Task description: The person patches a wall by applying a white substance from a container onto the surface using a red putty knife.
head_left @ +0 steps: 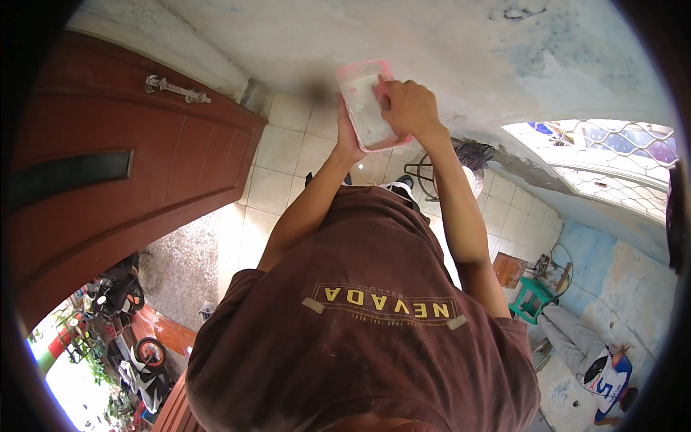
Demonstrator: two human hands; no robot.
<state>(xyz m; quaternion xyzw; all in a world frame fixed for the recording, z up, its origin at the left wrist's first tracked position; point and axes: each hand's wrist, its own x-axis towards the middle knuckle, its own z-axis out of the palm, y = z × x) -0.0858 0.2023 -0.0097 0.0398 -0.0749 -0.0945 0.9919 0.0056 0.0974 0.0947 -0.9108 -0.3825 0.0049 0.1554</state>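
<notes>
My left hand [348, 135] is wrapped round the side of a shallow rectangular plastic container [362, 147] with a pink rim. The container is held up in front of the wall, and a whitish layer [366, 115] covers its inside. My right hand [412, 108] reaches in over the container's right side with its fingers closed. A small pink piece [379, 86] shows at its fingertips; its kind is too unclear to tell. The left fingers behind the container are hidden.
A pale, patchy wall [446, 50] rises ahead. A brown door [93, 173] stands at left, a mesh-covered window [612, 155] at right. On the tiled floor [277, 155] is a metal-framed object [425, 176]. At lower right are a green stool [531, 299] and another person [597, 371]; motorcycles [147, 374] are at lower left.
</notes>
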